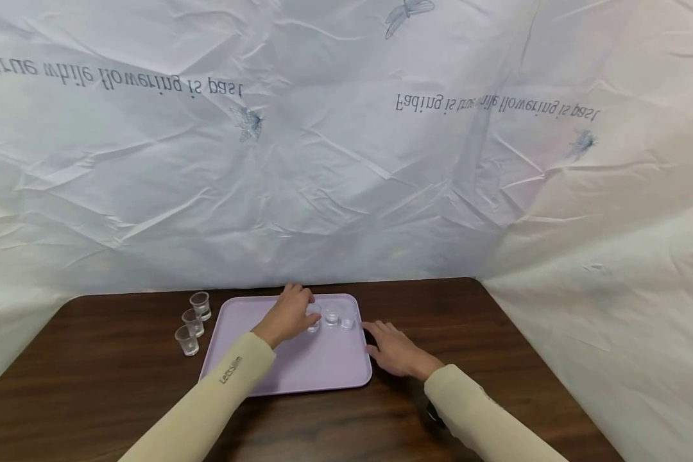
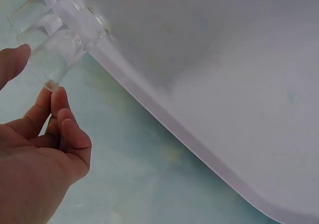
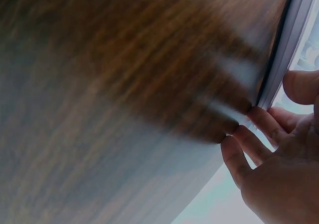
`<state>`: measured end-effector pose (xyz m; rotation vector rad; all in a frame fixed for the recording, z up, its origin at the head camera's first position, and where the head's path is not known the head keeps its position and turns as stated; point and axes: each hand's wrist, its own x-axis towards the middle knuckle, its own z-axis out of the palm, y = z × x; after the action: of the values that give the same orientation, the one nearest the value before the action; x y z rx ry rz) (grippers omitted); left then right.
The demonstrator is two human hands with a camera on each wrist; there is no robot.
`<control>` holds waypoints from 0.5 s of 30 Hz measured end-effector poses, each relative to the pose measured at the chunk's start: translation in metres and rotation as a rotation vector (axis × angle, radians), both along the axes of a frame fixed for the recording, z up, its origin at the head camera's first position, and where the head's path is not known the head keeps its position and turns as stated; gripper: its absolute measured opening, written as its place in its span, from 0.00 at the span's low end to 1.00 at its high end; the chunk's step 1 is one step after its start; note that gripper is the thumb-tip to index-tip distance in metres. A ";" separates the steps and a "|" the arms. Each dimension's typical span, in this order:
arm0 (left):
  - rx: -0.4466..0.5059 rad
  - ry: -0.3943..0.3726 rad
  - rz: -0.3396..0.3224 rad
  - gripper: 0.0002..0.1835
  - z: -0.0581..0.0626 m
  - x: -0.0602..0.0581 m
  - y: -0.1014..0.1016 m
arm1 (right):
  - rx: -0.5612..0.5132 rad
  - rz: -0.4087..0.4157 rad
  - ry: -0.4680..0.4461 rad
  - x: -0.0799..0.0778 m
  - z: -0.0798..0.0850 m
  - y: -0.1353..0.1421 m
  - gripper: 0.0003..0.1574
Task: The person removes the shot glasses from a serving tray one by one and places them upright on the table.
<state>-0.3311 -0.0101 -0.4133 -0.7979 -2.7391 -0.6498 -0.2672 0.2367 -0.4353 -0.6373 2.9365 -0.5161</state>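
Observation:
On a lilac tray (image 1: 323, 366) stand several small clear cups. My left hand (image 1: 285, 316) reaches over the tray and holds the leftmost of these, a clear plastic cup (image 1: 314, 325), between thumb and fingertips at its rim. In the left wrist view this cup (image 2: 52, 57) sits close against the others. Just right of it are a second cup (image 1: 332, 317) and a third (image 1: 348, 323), near the tray's right side. My right hand (image 1: 397, 351) rests at the tray's right edge, fingers extended, with fingertips on the table in the right wrist view.
Left of the tray, on the dark wooden table (image 1: 115, 359), stand three more clear cups: a back one (image 1: 200, 306), a middle one (image 1: 193, 322) and a front one (image 1: 187, 340). A white printed sheet (image 1: 323, 179) hangs behind the table's far edge.

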 end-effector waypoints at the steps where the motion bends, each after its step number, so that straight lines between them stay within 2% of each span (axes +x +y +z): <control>1: -0.001 0.002 0.004 0.18 0.000 0.000 -0.001 | 0.002 -0.001 -0.001 0.000 0.000 -0.001 0.30; 9: 0.024 0.034 0.008 0.16 0.008 0.008 -0.016 | 0.001 -0.001 -0.002 -0.001 0.001 -0.003 0.30; 15: 0.041 0.046 0.008 0.16 0.014 0.016 -0.034 | 0.005 0.000 0.008 0.000 0.001 -0.001 0.29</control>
<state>-0.3151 -0.0446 -0.3990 -0.7829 -2.6773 -0.6752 -0.2675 0.2359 -0.4342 -0.6407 2.9447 -0.5068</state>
